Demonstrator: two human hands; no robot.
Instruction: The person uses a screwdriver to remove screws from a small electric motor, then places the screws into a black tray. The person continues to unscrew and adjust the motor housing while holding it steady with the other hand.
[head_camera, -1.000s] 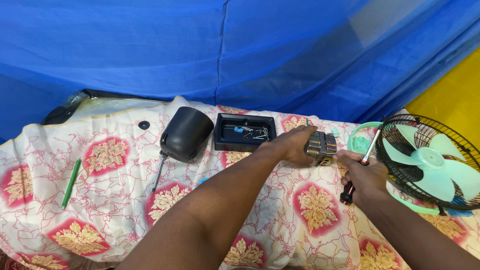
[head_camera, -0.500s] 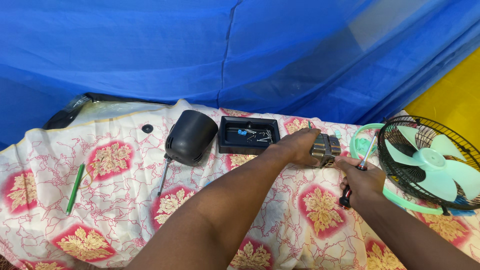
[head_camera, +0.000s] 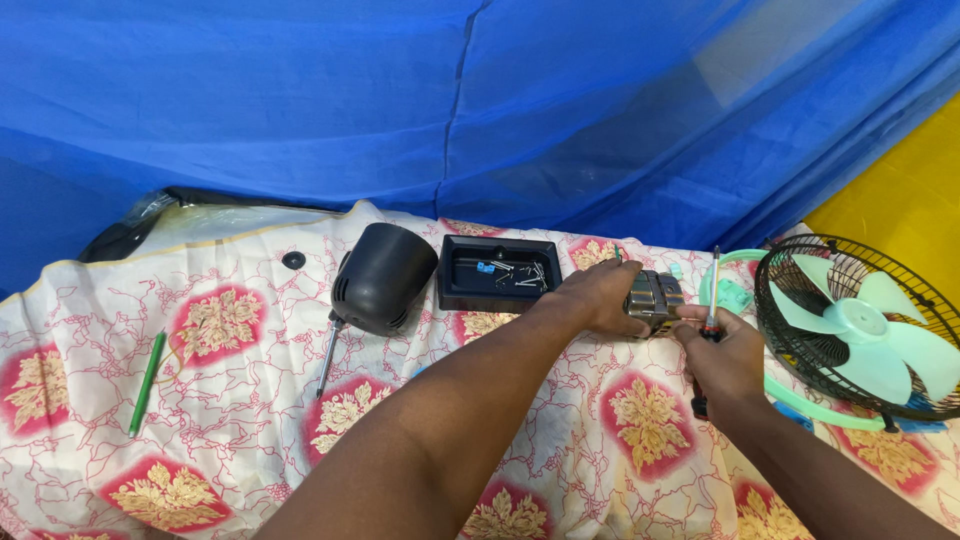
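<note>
My left hand (head_camera: 598, 296) grips a small metal fan motor (head_camera: 656, 300) on the flowered cloth, right of the middle. My right hand (head_camera: 728, 360) holds a screwdriver (head_camera: 711, 290) with its shaft pointing up, and its fingertips touch the motor's right side. A black tray (head_camera: 462, 296) with several screws and small parts lies just left of my left hand. A black domed motor cover (head_camera: 382, 278) stands beside the tray.
A fan with a black wire guard (head_camera: 790, 330) and pale green blades (head_camera: 868, 318) stands at the right. A second screwdriver (head_camera: 329, 356) lies below the black cover, a green pen (head_camera: 147, 380) at the far left. Blue tarpaulin (head_camera: 400, 100) hangs behind the table.
The view has shifted slightly. My right hand has moved up to the motor, bringing the screwdriver more upright. My left hand stays on the motor.
</note>
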